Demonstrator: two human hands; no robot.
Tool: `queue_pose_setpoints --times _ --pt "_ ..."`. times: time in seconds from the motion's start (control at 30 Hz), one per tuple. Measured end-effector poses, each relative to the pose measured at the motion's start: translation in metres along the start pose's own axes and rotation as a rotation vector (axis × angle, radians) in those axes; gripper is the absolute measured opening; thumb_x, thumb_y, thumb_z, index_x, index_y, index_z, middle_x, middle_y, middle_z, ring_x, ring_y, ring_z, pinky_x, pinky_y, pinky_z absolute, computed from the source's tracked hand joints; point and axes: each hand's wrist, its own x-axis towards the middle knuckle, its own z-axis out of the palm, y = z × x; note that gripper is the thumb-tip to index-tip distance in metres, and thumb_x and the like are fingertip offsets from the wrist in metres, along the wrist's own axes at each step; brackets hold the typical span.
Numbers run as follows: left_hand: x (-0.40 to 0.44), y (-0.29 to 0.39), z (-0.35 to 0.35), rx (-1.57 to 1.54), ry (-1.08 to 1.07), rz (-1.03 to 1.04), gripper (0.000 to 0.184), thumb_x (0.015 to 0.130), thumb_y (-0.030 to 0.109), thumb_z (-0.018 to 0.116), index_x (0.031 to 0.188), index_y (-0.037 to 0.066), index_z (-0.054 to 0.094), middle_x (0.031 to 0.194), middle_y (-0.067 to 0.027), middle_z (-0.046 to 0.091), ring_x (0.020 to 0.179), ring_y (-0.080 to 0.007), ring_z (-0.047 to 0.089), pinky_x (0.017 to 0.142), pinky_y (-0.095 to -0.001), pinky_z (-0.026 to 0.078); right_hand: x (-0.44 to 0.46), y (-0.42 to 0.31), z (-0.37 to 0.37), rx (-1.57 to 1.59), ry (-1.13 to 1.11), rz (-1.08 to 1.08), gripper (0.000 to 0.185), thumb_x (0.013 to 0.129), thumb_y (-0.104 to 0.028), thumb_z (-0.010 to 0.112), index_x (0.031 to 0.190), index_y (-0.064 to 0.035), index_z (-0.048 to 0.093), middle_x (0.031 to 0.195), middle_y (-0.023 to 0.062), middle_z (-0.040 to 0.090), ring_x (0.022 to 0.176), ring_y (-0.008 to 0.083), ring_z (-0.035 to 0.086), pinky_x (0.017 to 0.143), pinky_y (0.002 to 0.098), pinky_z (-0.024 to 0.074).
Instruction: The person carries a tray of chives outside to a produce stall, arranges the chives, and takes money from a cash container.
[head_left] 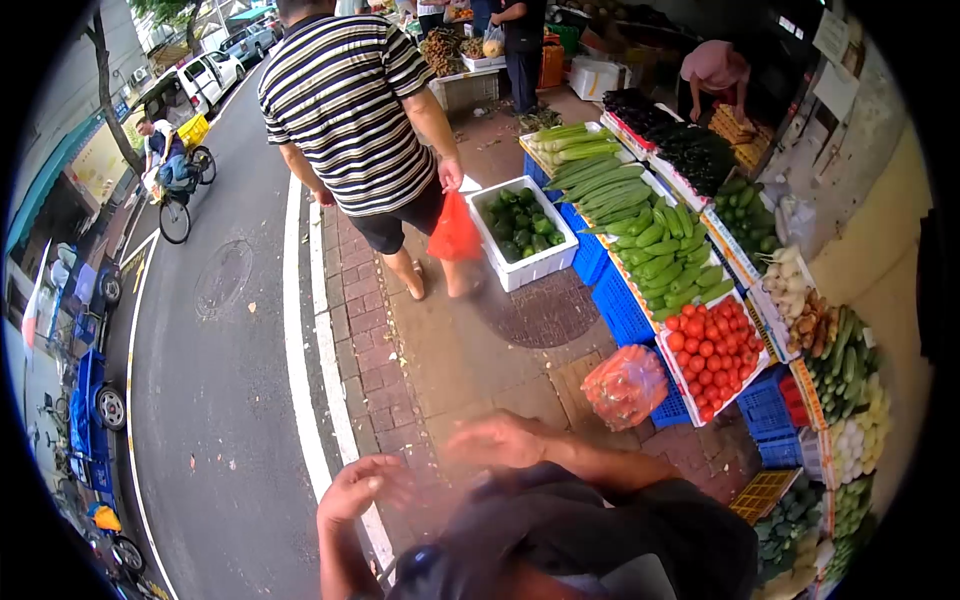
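My left hand (362, 487) is raised at the lower middle over the road's white edge line, its fingers apart and blurred at the tips, holding nothing. Close to its right, my right hand (497, 440) reaches across from the right over the paving. Its fingers look stretched out, smeared by motion, with nothing in them. The two hands do not touch. To the right of my right hand is a clear bag of orange-red produce (625, 387), beside a white crate of tomatoes (712, 355).
Ahead, a person in a striped shirt (345, 110) carries a red bag (455, 230) beside a white crate of green vegetables (540, 268). Vegetable stands line the right. A cyclist (172, 165) is on the road at left. Another person (715, 75) bends over at upper right.
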Motion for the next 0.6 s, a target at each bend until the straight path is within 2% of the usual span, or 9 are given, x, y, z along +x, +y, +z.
queue_pose_setpoints --times 0.03,0.1,0.2,0.23,0.27,0.37,0.5,0.6 --pt "0.03 -0.001 -0.011 0.226 0.142 -0.03 0.057 0.089 0.029 0.069 0.132 -0.003 0.05 0.123 -0.0219 0.061 0.101 -0.0311 0.066 0.084 -0.0414 0.054 -0.002 0.062 -0.016 0.085 0.145 0.134 0.03 0.093 -0.023 0.063 0.112 0.0 0.063 0.091 0.0131 0.066 0.084 0.0229 0.064 0.079 0.0362 0.0498" --pt "0.09 -0.021 -0.032 0.684 0.391 -0.111 0.058 0.09 0.033 0.067 0.133 -0.001 0.05 0.128 -0.0195 0.059 0.106 -0.0304 0.064 0.083 -0.042 0.054 -0.023 0.149 -0.061 -0.637 0.074 0.409 0.053 0.085 -0.035 0.069 0.127 -0.0031 0.058 0.121 0.0228 0.061 0.112 0.0359 0.06 0.099 0.0434 0.046" --pt "0.163 -0.122 -0.12 0.738 0.436 -0.201 0.08 0.087 0.052 0.066 0.14 -0.003 0.041 0.13 -0.0163 0.056 0.11 -0.0313 0.06 0.073 -0.0418 0.058 -0.077 0.281 -0.089 -0.569 -0.04 0.87 0.071 0.08 -0.049 0.069 0.132 -0.0018 0.054 0.135 0.0251 0.051 0.123 0.0358 0.053 0.101 0.0433 0.0439" --pt "0.183 -0.119 -0.097 0.709 0.439 -0.277 0.074 0.089 0.052 0.064 0.138 -0.001 0.045 0.126 -0.0143 0.059 0.11 -0.0279 0.059 0.073 -0.04 0.057 -0.089 0.309 -0.104 -0.52 -0.104 0.954 0.074 0.081 -0.051 0.067 0.132 -0.0003 0.052 0.137 0.0254 0.05 0.124 0.0359 0.052 0.102 0.0437 0.0427" --pt "0.202 -0.115 -0.073 0.681 0.442 -0.354 0.068 0.091 0.052 0.061 0.135 0.002 0.049 0.122 -0.0122 0.061 0.11 -0.0246 0.059 0.072 -0.0382 0.056 -0.103 0.325 -0.112 -0.445 -0.154 0.97 0.077 0.081 -0.054 0.065 0.133 0.0013 0.05 0.138 0.0257 0.049 0.126 0.0361 0.05 0.103 0.0441 0.0415" --pt "0.265 -0.119 -0.053 0.721 0.382 -0.432 0.064 0.091 0.051 0.061 0.131 0.002 0.051 0.117 -0.0127 0.062 0.106 -0.0253 0.06 0.071 -0.0387 0.055 -0.123 0.327 -0.156 -0.225 -0.212 0.961 0.083 0.083 -0.061 0.059 0.133 0.0048 0.049 0.138 0.0266 0.048 0.128 0.0363 0.048 0.105 0.0451 0.039" --pt "0.346 -0.106 -0.05 0.806 0.299 -0.453 0.058 0.091 0.049 0.061 0.125 0.003 0.054 0.111 -0.0133 0.063 0.102 -0.0262 0.061 0.071 -0.0394 0.054 -0.13 0.366 -0.185 -0.098 -0.282 0.982 0.069 0.088 -0.058 0.051 0.123 0.001 0.058 0.125 0.0251 0.058 0.122 0.0368 0.052 0.103 0.0449 0.0406" --pt "0.395 -0.093 -0.061 0.86 0.262 -0.454 0.054 0.091 0.048 0.061 0.121 0.003 0.056 0.106 -0.0138 0.063 0.098 -0.0269 0.062 0.071 -0.0399 0.054 -0.108 0.376 -0.206 -0.061 -0.246 0.987 0.065 0.088 -0.056 0.052 0.119 0.0004 0.06 0.12 0.0239 0.06 0.116 0.0368 0.054 0.099 0.0453 0.0425"
